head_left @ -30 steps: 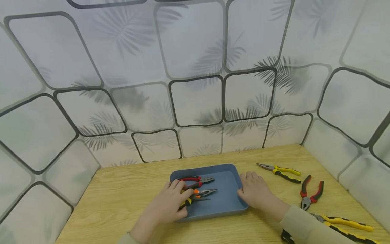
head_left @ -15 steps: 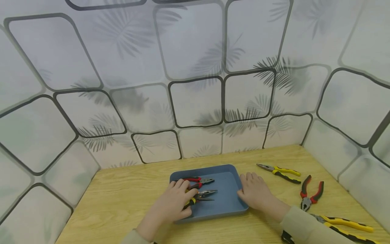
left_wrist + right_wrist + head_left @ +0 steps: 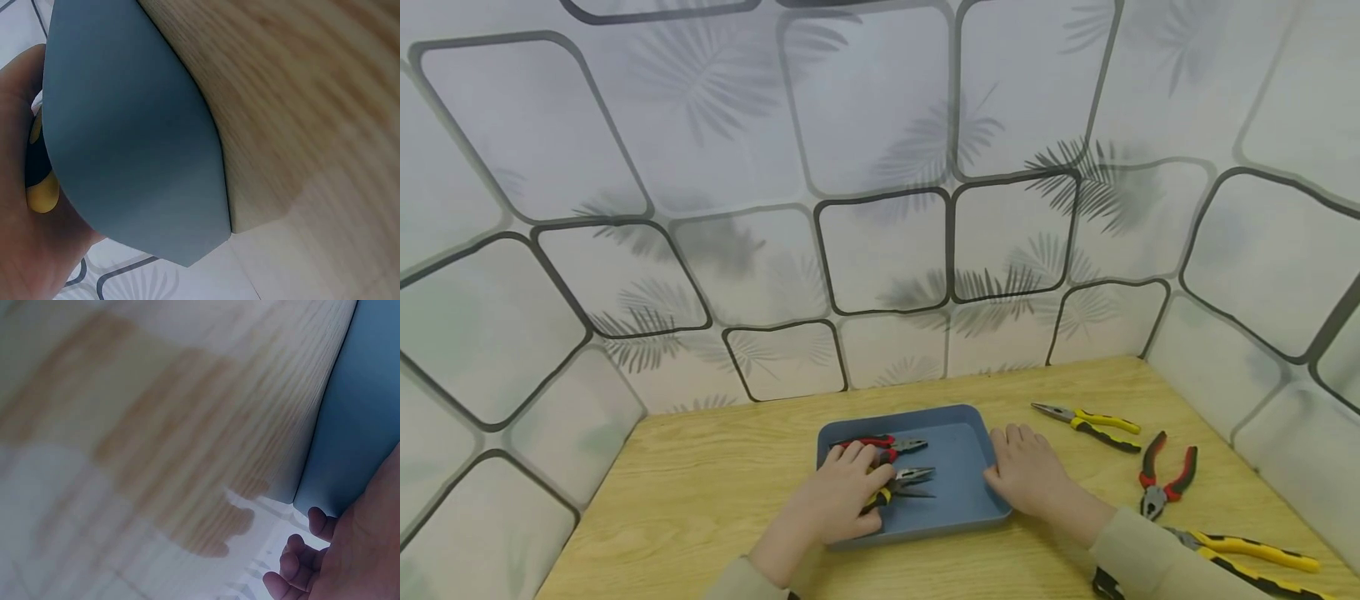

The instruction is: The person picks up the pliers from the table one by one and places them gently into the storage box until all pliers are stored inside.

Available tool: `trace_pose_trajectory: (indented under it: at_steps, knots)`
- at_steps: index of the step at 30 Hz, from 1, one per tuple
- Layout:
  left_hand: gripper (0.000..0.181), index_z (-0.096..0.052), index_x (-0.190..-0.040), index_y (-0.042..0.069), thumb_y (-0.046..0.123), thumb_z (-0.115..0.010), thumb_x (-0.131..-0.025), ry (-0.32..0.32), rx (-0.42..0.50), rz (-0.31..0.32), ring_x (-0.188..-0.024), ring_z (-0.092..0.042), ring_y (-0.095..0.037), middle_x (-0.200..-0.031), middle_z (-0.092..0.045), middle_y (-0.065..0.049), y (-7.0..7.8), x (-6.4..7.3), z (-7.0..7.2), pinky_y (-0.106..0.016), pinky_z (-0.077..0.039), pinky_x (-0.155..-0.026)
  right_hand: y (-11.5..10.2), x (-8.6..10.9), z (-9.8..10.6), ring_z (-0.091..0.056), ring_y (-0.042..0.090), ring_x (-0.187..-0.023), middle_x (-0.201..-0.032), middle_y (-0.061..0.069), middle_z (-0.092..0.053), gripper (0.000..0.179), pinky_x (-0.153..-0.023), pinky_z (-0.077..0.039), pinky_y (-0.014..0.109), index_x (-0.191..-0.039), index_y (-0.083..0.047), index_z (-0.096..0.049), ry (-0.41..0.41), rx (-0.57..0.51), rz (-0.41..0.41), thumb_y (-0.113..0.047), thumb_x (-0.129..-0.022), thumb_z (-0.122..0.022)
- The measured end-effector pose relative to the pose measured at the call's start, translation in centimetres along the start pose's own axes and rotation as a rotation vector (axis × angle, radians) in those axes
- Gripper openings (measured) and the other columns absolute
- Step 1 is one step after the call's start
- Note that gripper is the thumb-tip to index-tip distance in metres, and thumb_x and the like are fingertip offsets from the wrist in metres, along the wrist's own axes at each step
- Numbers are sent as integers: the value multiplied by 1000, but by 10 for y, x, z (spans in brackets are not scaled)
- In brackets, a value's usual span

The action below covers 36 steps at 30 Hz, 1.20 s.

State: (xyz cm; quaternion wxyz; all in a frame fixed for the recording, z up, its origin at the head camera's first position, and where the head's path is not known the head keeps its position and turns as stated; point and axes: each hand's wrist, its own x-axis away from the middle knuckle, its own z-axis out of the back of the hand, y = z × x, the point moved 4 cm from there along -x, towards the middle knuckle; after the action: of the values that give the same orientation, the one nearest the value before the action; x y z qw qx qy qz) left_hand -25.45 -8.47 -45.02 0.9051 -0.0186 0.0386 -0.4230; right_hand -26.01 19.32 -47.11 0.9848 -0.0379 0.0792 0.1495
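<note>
On the table stands a blue tray (image 3: 958, 467) with several pliers in it. My left hand (image 3: 838, 496) reaches over its left side and grips yellow-and-black pliers (image 3: 880, 500), whose handle (image 3: 42, 165) shows against the palm in the left wrist view. Long-nose pliers (image 3: 913, 475) lie just behind, their handles hidden under the fingers. Red-and-black pliers (image 3: 898, 446) lie farther back in the tray. At the right wall my right hand (image 3: 1030, 471) holds the tray, thumb on the rim and fingers along the outside; in the right wrist view the fingertips (image 3: 290, 565) curl loosely.
Right of the tray lie yellow-and-black long-nose pliers (image 3: 1086, 421), open red-and-black pliers (image 3: 1157, 487) and larger yellow-and-black pliers (image 3: 1247, 546), partly under the right sleeve (image 3: 1150, 550). Patterned walls (image 3: 887, 250) enclose the wooden table (image 3: 700, 483).
My left hand has slid right with the yellow-and-black pliers, covering the orange part of the pliers behind. My right hand and the tray have stayed in place.
</note>
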Motion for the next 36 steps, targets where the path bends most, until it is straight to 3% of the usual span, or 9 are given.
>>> trace_pose_trajectory:
  at_steps: [20,28,36]
  knots:
    - [41,-60,-132,27,34,-66,-93,-4,-14,-6,-113,-49,-20,-127,-57,-1,4,-13,-5,-40,-43,-93,-1,2,1,-45,27,-80,-91,14,-52,25,-71,-42,43,-109,0,-56,12,0,3,-19,-94,-62]
    - [38,-61,-128,25,32,-67,-92,-18,-18,-5,-103,-46,-18,-116,-56,0,8,-16,-5,-35,-37,-87,-2,2,1,-45,28,-80,-91,14,-52,25,-72,-43,44,-109,0,-56,8,-18,8,-19,-94,-62]
    - [38,-63,-130,24,34,-69,-94,-27,-19,-5,-111,-54,-19,-118,-59,1,9,-18,-1,-40,-49,-100,1,0,-2,-45,28,-80,-91,14,-52,27,-71,-43,43,-110,0,-57,9,-3,7,-20,-94,-61]
